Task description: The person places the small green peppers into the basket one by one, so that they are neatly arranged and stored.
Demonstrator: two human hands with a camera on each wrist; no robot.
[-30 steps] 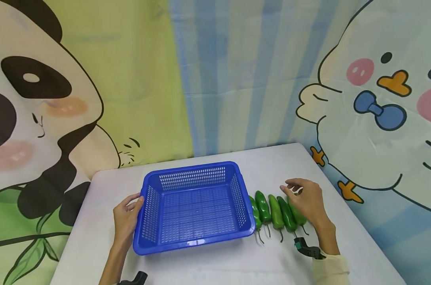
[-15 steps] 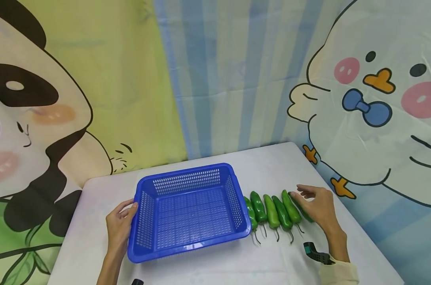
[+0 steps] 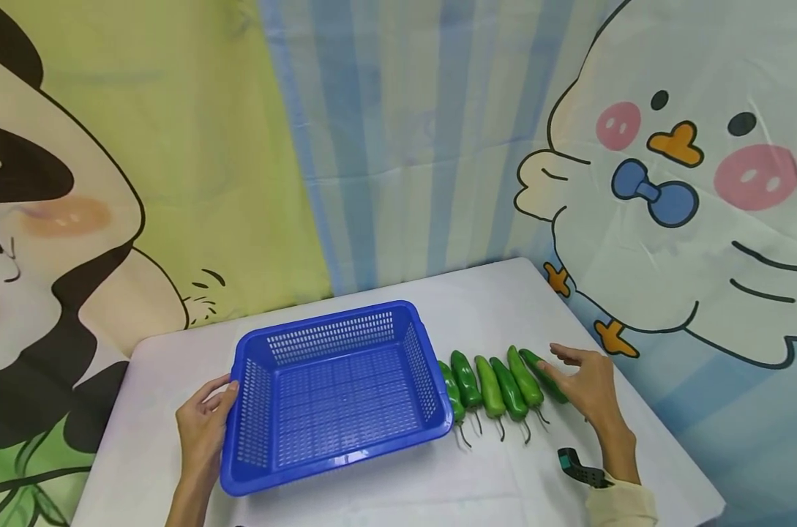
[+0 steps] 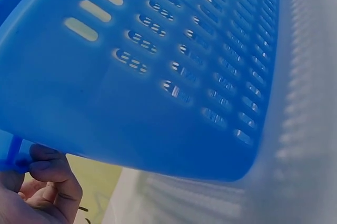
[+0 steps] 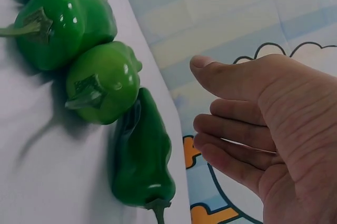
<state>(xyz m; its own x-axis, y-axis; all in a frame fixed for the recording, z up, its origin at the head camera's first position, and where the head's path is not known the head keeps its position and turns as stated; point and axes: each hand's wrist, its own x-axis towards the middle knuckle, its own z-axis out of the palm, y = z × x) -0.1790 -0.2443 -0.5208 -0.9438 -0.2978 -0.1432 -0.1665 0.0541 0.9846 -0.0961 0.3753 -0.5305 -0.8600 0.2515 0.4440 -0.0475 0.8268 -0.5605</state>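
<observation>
A blue plastic basket (image 3: 339,460) with slotted walls is at centre left in the head view, with nothing in it. My left hand (image 3: 200,428) grips its left rim. The left wrist view shows curled fingers (image 4: 55,174) at the rim's edge, beside the slotted wall. Several green chili peppers (image 3: 490,388) lie in a row right of the basket, stems toward me; the basket's rim partly covers the leftmost. My right hand (image 3: 589,380) hovers beside the rightmost pepper (image 5: 142,155), which lies at a slant. Its fingers are loosely bent, apart from the pepper in the right wrist view.
A white table (image 3: 484,483) lies under everything, its right edge a short way beyond my right hand. Behind it hangs a cloth backdrop (image 3: 398,146) with a panda and a white chick. A dark wrist device (image 3: 581,468) sits at my right wrist.
My right hand has moved right along the pepper row, uncovering the two rightmost peppers. My left hand keeps its grip on the basket. The head view has swung right, so the scene appears shifted left.
</observation>
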